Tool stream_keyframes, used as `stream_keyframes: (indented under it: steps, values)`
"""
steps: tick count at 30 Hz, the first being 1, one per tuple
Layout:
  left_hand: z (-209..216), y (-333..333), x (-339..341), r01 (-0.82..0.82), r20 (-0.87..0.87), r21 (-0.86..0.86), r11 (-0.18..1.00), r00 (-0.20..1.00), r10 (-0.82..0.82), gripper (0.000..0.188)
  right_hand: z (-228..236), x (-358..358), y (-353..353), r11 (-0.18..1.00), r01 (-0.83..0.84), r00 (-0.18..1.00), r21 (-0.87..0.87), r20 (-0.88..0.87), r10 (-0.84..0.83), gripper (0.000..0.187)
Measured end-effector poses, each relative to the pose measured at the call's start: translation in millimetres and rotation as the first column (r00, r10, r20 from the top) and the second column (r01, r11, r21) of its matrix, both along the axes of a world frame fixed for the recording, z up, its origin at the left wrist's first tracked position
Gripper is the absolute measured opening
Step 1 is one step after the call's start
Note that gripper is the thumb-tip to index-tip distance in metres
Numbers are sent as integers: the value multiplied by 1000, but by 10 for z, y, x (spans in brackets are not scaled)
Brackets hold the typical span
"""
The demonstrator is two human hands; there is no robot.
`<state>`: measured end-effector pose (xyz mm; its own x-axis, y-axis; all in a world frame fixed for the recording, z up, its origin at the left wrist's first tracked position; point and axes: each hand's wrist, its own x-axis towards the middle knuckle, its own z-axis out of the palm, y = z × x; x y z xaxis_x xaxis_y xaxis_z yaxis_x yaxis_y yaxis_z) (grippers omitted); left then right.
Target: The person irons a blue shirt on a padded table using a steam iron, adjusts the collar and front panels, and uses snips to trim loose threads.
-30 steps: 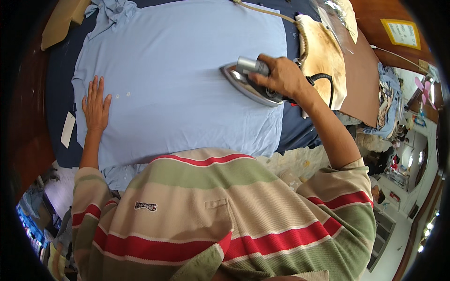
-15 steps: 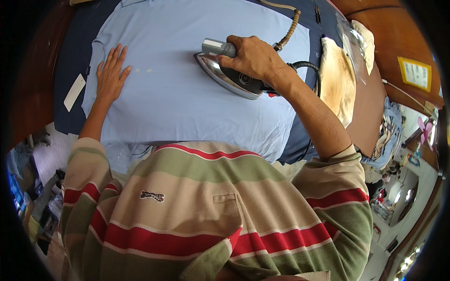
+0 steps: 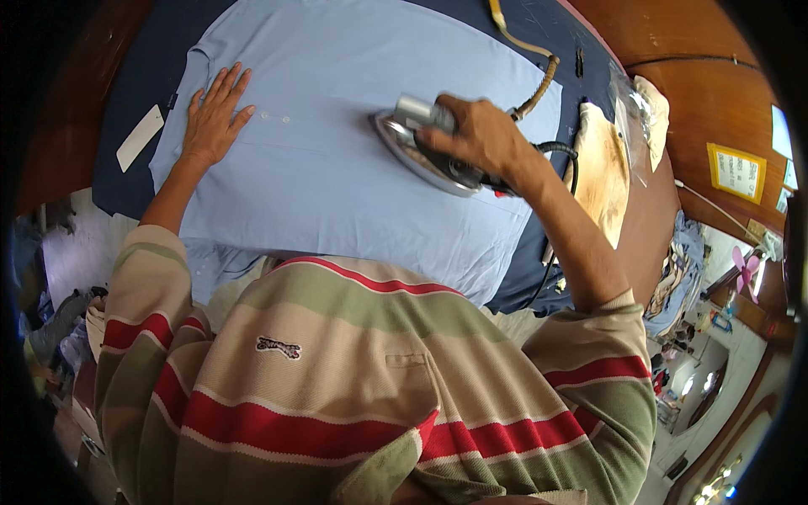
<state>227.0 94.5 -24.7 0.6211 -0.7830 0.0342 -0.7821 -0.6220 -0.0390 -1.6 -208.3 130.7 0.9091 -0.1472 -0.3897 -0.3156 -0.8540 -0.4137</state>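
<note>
A light blue garment (image 3: 337,194) with small pale buttons lies spread over a dark blue cloth-covered surface (image 3: 135,93). My left hand (image 3: 215,119) rests flat on its left part, fingers stretched out, beside the buttons. My right hand (image 3: 484,139) grips the grey handle of a steam iron (image 3: 411,156). The metal soleplate sits on the garment's right half, its tip toward the far left. Motion smears the iron and right hand a little. Left of the garment is a white tag (image 3: 140,140).
From the iron's rear run a wrapped hose (image 3: 539,88) and a black cord (image 3: 575,172). A scorched cream cloth pad (image 3: 599,177) lies to the right, with clear plastic (image 3: 633,126) beside it. Folded clothes (image 3: 677,269) are piled farther right.
The iron, held in my right hand, has slid slightly toward me over the garment. My left hand stays flat in the same place on the cloth. The whole view has shifted slightly.
</note>
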Motion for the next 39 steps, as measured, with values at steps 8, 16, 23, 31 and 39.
stream_keyframes:
  steps: [8,16,23,31,39]
  values:
    - [25,19,-24,6,-11,5,1000,1000,-6,56,46,-89,32,982,189,982,-27,-20,-189,46]
    - [-25,14,-32,10,29,15,1000,1000,-10,56,-82,81,122,992,-128,992,18,15,128,51]
    - [37,-96,-22,38,10,-2,999,999,-38,56,-128,412,645,984,-177,976,12,133,173,51]
    - [-101,19,49,68,11,-60,996,998,-67,56,-76,33,717,996,52,994,69,88,-58,46]
    - [-81,-14,85,90,-5,-44,995,996,-90,58,2,-1217,-273,692,712,701,-121,56,-711,66]
